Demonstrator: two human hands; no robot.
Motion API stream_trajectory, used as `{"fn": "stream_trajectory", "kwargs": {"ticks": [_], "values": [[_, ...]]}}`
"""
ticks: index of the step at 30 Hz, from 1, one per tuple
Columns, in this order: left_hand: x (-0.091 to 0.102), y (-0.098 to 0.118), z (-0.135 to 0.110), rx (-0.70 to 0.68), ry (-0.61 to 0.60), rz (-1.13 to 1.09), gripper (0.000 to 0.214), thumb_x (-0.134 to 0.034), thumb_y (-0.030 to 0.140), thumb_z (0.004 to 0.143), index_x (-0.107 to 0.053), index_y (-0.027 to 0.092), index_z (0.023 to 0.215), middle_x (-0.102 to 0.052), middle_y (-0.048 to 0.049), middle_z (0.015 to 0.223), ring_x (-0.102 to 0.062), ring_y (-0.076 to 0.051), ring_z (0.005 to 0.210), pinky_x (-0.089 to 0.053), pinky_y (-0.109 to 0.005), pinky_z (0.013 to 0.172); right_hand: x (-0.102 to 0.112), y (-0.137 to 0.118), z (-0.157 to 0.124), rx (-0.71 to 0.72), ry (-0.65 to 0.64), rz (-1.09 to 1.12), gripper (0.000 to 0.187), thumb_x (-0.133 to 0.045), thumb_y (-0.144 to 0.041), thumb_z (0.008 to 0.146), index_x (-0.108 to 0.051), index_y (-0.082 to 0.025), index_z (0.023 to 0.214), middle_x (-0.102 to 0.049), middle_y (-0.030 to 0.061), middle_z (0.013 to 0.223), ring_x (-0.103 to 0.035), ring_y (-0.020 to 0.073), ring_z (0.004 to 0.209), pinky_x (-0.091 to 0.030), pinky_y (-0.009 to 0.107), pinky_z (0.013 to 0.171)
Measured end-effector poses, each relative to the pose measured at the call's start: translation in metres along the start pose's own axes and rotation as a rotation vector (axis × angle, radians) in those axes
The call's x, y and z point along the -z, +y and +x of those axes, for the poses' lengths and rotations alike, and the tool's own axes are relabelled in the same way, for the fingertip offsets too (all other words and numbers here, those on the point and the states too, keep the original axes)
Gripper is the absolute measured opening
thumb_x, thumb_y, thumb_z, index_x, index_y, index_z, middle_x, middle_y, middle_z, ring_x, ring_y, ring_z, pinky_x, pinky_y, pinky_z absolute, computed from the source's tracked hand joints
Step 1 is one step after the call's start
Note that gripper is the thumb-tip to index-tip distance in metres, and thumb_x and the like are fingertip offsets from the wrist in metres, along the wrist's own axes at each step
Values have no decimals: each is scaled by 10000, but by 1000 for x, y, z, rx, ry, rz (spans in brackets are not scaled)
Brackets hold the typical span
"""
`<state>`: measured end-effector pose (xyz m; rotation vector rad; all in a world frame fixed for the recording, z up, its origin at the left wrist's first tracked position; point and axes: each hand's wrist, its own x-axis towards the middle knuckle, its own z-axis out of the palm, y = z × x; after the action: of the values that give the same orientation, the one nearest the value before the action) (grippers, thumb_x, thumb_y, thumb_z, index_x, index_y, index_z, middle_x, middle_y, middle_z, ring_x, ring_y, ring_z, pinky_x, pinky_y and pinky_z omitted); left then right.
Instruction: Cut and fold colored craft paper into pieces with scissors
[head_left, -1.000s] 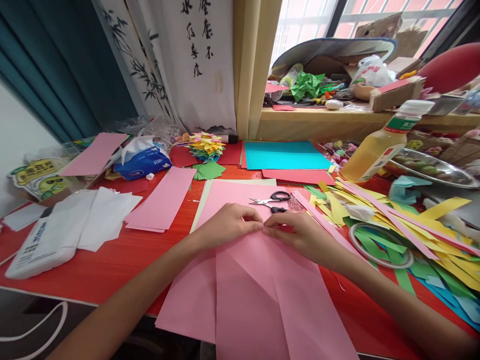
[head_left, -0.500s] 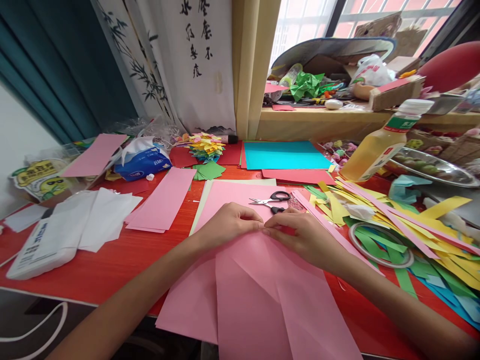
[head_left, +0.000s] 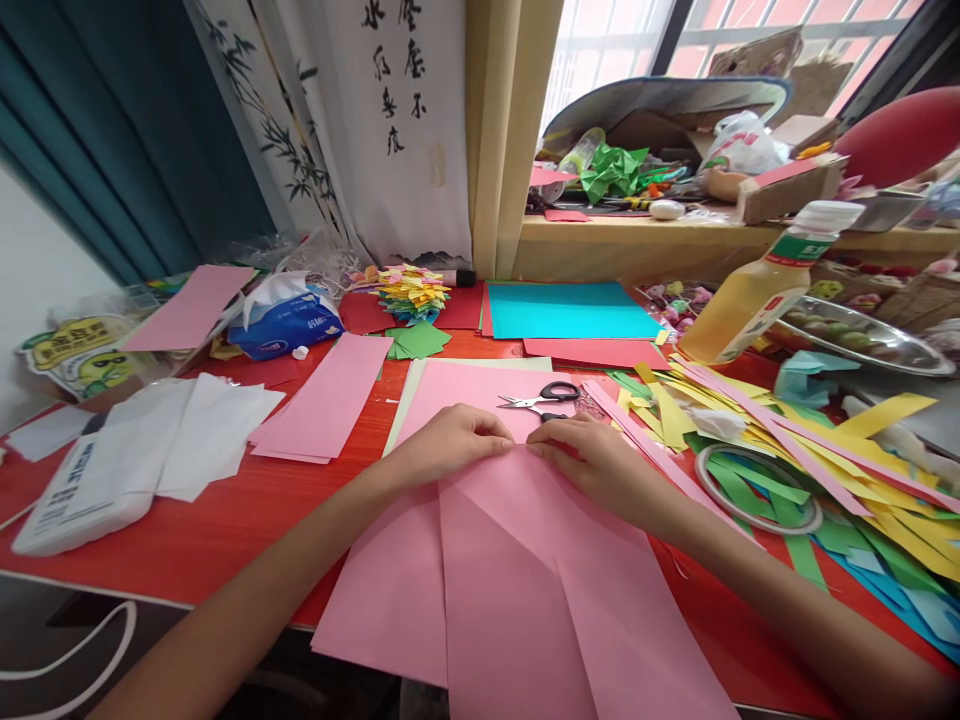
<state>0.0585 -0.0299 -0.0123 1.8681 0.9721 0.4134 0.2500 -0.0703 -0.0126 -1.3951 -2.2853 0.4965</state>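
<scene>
Paper (head_left: 502, 620), pink and creased, spreads nearward from both hands in the head view, its far end at their fingertips and its near part crossing the edge of the red table (head_left: 225, 540). I see the left hand (head_left: 454, 445) pinching that far end from the left, thumb against fingers; the right hand (head_left: 589, 455) pinches it likewise from the right, a narrow gap between the two. Just beyond them, black-handled scissors (head_left: 534, 402) lie on a pink sheet (head_left: 450, 390).

For writing, I find black brushed characters on the far hanging scroll (head_left: 405, 190), 水 and 痕 among them. At far left, the blue tissue pack (head_left: 285, 325) carries white lettering too small for me to read. Dark print on the white packet (head_left: 82, 490) at left slants beyond reading on my feed, and I cannot make out the label on the bottle (head_left: 750, 290) at far right.
</scene>
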Motion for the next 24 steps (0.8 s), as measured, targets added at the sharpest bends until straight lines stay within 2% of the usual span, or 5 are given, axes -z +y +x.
{"fn": "stream_trajectory", "kwargs": {"ticks": [4,9,12,24], "values": [[-5,1,-1,-66,15,83,189,-496,285,770,-631,181,851,-638,-12,863,-565,-141,803,-416,-242,702,-4,3,1,12,-19,76,249,-384,-163,855,-629,-193,819,-661,25,806,-561,154,720,-392,257,624],[-13,2,-1,-239,124,439,130,-499,258,794,-602,184,765,-617,-7,798,-525,-148,792,-387,-271,717,-6,4,1,-14,-74,166,232,-406,-190,844,-637,-190,821,-660,29,811,-570,152,733,-405,250,619],[-16,-1,0,-308,155,552,118,-505,258,803,-585,183,761,-618,-6,791,-515,-152,796,-377,-285,743,-5,4,1,-31,-99,207,220,-426,-226,836,-641,-184,811,-656,27,772,-572,150,701,-403,246,600],[-19,2,-2,-300,207,488,96,-534,234,787,-607,193,739,-631,2,767,-522,-150,784,-379,-280,724,-4,2,0,-5,-90,226,251,-427,-230,832,-667,-181,776,-654,24,731,-560,146,666,-390,244,581]]}}
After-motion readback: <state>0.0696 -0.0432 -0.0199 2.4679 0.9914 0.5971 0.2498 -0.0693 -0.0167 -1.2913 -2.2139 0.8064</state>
